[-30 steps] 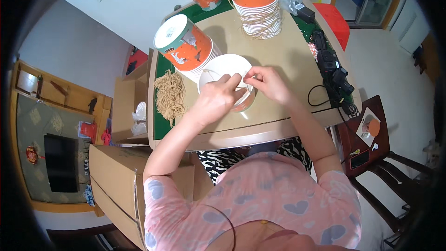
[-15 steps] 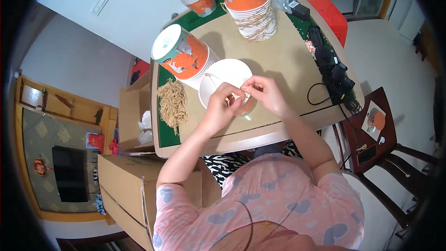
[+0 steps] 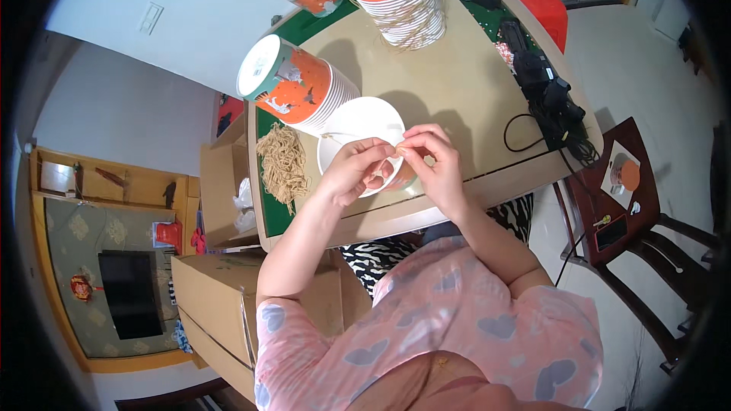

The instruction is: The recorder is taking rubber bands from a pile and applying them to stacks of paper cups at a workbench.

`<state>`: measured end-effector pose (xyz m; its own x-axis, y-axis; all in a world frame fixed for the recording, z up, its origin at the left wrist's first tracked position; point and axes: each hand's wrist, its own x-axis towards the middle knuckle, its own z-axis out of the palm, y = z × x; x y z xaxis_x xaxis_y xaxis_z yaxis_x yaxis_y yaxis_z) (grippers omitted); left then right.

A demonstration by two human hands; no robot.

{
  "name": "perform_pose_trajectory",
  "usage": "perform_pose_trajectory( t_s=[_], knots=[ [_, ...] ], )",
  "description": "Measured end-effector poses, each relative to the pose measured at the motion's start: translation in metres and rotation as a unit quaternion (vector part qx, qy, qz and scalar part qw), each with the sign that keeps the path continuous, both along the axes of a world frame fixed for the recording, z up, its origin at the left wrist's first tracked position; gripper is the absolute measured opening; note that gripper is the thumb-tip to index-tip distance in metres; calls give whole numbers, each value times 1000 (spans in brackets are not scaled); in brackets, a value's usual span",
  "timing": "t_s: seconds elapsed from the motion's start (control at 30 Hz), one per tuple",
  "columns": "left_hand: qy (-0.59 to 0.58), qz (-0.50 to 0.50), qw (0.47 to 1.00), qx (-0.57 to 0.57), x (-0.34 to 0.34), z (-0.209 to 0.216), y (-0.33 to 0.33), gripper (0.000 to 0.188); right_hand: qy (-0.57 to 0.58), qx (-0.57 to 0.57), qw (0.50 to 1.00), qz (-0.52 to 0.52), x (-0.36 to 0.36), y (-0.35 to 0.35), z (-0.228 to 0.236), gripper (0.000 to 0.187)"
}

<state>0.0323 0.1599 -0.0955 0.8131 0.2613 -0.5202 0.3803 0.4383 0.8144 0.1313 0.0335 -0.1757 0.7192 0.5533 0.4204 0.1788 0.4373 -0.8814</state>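
Observation:
A paper bucket point(image 3: 365, 116) with a white inside and an orange-and-green outside is tipped in front of me on the table. A tan cord point(image 3: 330, 136) shows at its left side. My left hand point(image 3: 356, 170) is closed in a pinch at the near right rim. There its fingertips meet those of my right hand point(image 3: 435, 167), also pinched. Both are on the cord's end, mostly hidden by the fingers. Left of the bucket lies a heap of loose tan cords point(image 3: 283, 164).
A leaning stack of orange-and-green paper buckets point(image 3: 301, 91) stands behind. Farther back is a bucket stack with cords round it point(image 3: 403, 19). Black cables and adapters point(image 3: 544, 91) line the table's right edge. Cardboard boxes point(image 3: 217, 281) stand at the left; a dark chair point(image 3: 617, 198) at the right.
My right hand has turned, its fingertips now pressing against those of my left. The bucket has shifted slightly left, and the whole view has moved a little.

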Motion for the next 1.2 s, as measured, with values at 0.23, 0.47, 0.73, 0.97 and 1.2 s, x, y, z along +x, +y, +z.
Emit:
perform_pose_trajectory(
  t_s=[0.23,0.47,0.73,0.97,1.2],
  knots=[
    [22,7,1000,2,4,0,-4,15,-14,31,995,-92,-14,3,-4,8],
    [23,48,999,-12,0,-8,-8,14,-66,21,990,-124,-17,2,-10,13],
    [17,90,996,2,1,-11,-9,16,-122,14,985,-123,-16,-3,-14,27],
    [6,60,996,73,-6,-16,-7,13,-100,-15,994,-47,-13,-17,-9,32],
    [19,46,960,274,-12,-10,-26,6,-15,-55,998,35,0,-22,-1,19]
  ],
)
